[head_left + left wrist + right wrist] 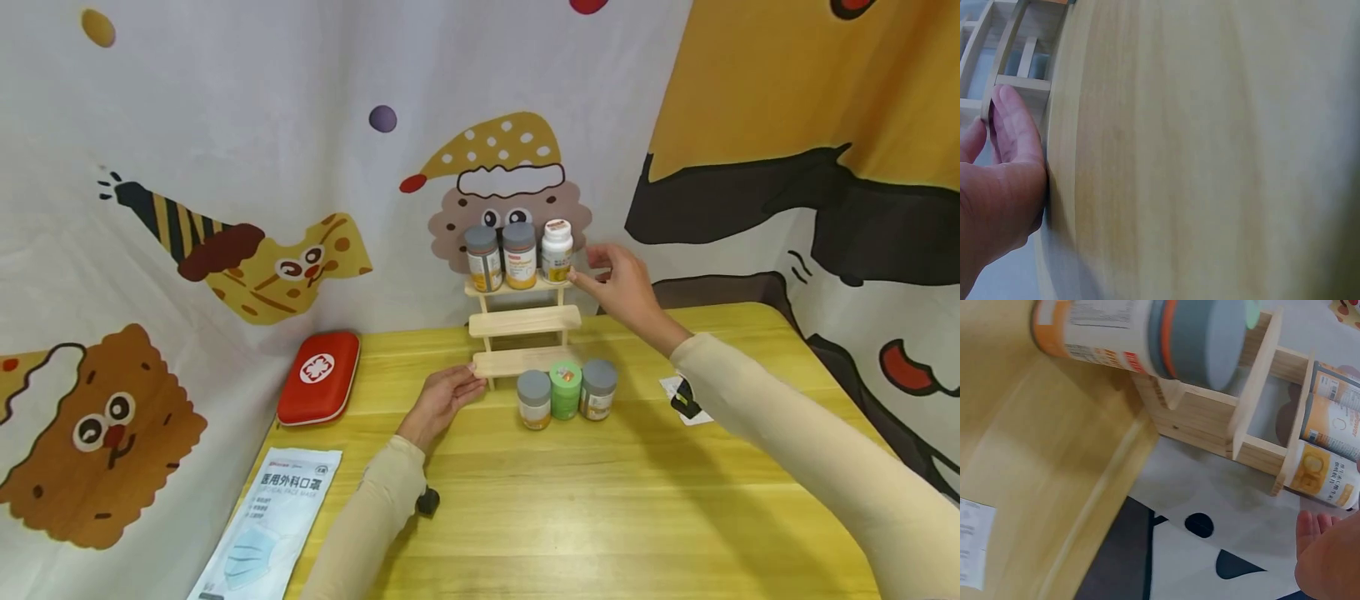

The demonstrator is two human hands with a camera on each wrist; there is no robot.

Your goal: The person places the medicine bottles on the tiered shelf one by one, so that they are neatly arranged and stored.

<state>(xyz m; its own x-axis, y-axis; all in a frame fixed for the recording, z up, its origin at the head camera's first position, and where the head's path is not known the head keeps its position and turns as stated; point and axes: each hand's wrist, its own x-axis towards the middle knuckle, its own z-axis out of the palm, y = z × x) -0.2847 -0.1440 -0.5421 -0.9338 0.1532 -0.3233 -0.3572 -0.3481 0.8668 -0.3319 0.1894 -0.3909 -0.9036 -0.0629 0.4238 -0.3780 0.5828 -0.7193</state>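
Observation:
A three-tier wooden stand stands at the back of the table. Its top step holds two grey-capped bottles and, at the right end, a white pill bottle. My right hand is beside that white bottle, fingers spread apart and thumb tip right at its lower side; the right wrist view has straight fingers near the bottle. At the left end of the bottom step, my left hand pinches the board between thumb and fingers.
In front of the stand are two grey-capped jars with a green jar between them. A red case and a face mask packet lie at the left. A small black-and-white item lies near the right forearm. A printed curtain hangs behind.

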